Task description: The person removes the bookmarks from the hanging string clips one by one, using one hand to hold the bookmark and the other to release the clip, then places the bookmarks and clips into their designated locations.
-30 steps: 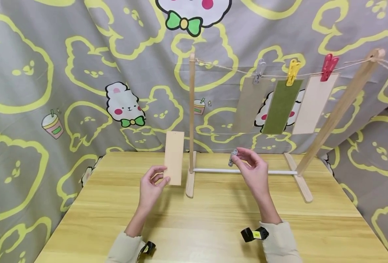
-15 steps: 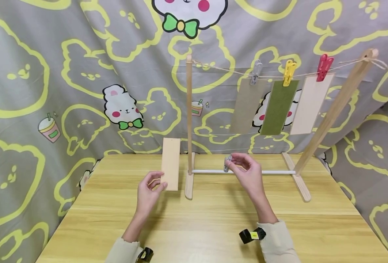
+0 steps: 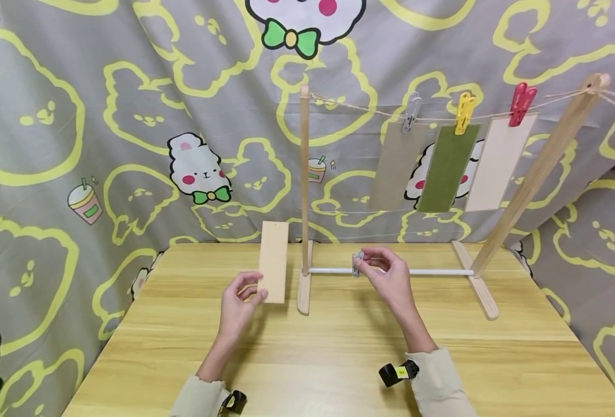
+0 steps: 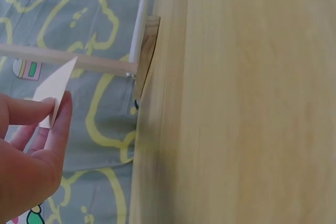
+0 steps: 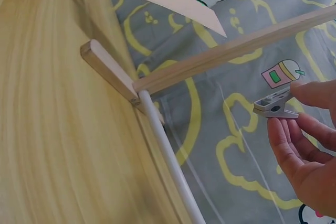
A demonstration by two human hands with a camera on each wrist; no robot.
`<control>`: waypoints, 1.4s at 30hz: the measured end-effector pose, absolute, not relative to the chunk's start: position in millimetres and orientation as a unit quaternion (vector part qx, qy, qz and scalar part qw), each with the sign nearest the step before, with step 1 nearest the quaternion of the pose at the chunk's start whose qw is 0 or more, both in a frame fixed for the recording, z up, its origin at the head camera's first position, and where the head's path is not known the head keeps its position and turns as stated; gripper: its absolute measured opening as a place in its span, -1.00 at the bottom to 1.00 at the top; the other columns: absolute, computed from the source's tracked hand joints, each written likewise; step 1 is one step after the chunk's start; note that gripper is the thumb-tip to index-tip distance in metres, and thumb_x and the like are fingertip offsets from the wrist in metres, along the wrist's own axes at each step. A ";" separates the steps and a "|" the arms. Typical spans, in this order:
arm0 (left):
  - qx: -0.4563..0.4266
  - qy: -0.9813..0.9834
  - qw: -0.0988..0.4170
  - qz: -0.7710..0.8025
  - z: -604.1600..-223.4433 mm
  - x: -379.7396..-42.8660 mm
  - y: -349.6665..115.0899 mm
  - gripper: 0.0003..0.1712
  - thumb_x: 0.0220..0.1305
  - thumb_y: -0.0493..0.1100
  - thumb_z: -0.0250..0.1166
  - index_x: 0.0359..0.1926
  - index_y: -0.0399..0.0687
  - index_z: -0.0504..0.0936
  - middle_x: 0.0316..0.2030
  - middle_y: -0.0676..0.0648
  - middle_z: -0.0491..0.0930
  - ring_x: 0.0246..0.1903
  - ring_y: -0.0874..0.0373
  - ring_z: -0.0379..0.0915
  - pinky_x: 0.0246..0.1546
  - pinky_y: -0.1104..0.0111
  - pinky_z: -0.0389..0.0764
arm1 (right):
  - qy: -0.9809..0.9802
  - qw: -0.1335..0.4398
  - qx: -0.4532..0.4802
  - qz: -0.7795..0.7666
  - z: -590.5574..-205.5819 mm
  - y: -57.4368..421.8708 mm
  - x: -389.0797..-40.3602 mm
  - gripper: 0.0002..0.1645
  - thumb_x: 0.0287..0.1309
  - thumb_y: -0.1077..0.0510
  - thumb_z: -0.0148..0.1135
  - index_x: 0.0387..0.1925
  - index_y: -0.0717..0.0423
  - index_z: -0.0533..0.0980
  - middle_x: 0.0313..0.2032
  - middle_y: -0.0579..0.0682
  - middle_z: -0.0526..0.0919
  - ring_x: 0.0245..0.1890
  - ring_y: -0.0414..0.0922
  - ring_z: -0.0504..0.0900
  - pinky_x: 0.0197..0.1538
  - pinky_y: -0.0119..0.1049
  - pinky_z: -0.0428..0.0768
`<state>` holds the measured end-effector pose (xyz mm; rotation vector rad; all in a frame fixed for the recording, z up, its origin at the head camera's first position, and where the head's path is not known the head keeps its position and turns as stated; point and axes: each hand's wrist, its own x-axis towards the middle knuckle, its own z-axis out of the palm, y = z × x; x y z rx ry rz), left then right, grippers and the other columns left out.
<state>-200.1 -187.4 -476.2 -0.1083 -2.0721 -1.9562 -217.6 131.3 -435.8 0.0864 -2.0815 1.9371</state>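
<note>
My left hand [image 3: 238, 306] pinches a pale cream rectangular card [image 3: 273, 258] by its lower left edge, upright left of the rack's left post. In the left wrist view, thumb and fingers press the card [image 4: 55, 85] from both sides. My right hand [image 3: 392, 284] holds a grey clothespin [image 3: 357, 264] in front of the rack's low white bar. Thumb and fingers sit on its handles in the right wrist view, where the clothespin's [image 5: 275, 103] tip points left toward the post. Card and clothespin are well apart.
A wooden rack with a left post [image 3: 304, 179] and right post [image 3: 542, 174] carries a string [image 3: 351, 106]. From it hang grey-brown [image 3: 396, 168], green [image 3: 448, 171] and pale pink [image 3: 501, 165] cards, under grey, yellow and red clothespins. A patterned curtain [image 3: 146, 116] backs the wooden table [image 3: 307, 359].
My right hand has moved left and down with the clothespin, nearer the left post. The left hand has lowered the cream card slightly. The hanging cards stay put.
</note>
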 end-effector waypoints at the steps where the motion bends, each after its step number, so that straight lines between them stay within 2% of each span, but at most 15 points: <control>1: -0.036 -0.720 0.141 -0.678 -475.9 -200.1 -187.4 -0.54 0.00 -0.75 0.34 -0.03 -0.50 0.59 -0.03 -0.41 0.59 -0.25 0.10 0.63 -0.19 0.45 0.71 | -0.726 0.145 0.029 0.671 -436.7 130.8 -218.2 -0.63 0.14 0.25 0.52 -0.06 0.36 0.64 -0.14 0.29 0.68 -0.21 -0.16 0.69 -0.12 -0.45 0.69; 16: -0.006 -0.730 0.087 -0.678 -473.1 -197.3 -189.0 -0.57 0.09 -0.67 0.35 0.03 -0.51 0.57 0.01 -0.40 0.58 -0.27 0.14 0.64 -0.23 0.43 0.72 | -0.779 0.118 0.007 0.616 -450.1 122.4 -221.5 -0.65 0.13 0.18 0.55 -0.08 0.26 0.66 -0.16 0.15 0.72 -0.17 -0.01 0.73 -0.18 -0.44 0.68; 21: 0.011 -0.742 0.069 -0.667 -473.7 -197.8 -191.3 -0.59 0.09 -0.66 0.35 0.00 -0.45 0.60 0.01 -0.37 0.59 -0.29 0.15 0.62 -0.29 0.45 0.71 | -0.780 0.106 0.010 0.617 -454.5 120.5 -222.0 -0.62 0.13 0.18 0.55 -0.07 0.28 0.65 -0.16 0.15 0.72 -0.17 0.00 0.71 -0.19 -0.43 0.68; 28: 0.016 -0.752 0.047 -0.657 -473.3 -195.3 -192.6 -0.61 0.11 -0.64 0.35 -0.01 -0.46 0.59 -0.02 -0.39 0.58 -0.38 0.18 0.57 -0.39 0.47 0.67 | -0.790 0.098 0.006 0.606 -459.4 119.4 -222.4 -0.63 0.13 0.16 0.55 -0.08 0.28 0.66 -0.18 0.14 0.72 -0.17 0.00 0.71 -0.20 -0.44 0.67; 42: 0.031 -0.763 0.005 -0.646 -478.3 -195.3 -196.7 -0.61 0.13 -0.57 0.37 0.01 -0.45 0.58 0.00 -0.37 0.56 -0.34 0.04 0.63 -0.46 0.43 0.62 | -0.819 0.092 0.002 0.566 -472.0 110.0 -222.5 -0.67 0.10 0.16 0.55 -0.14 0.26 0.67 -0.25 0.08 0.73 -0.26 -0.04 0.71 -0.20 -0.43 0.65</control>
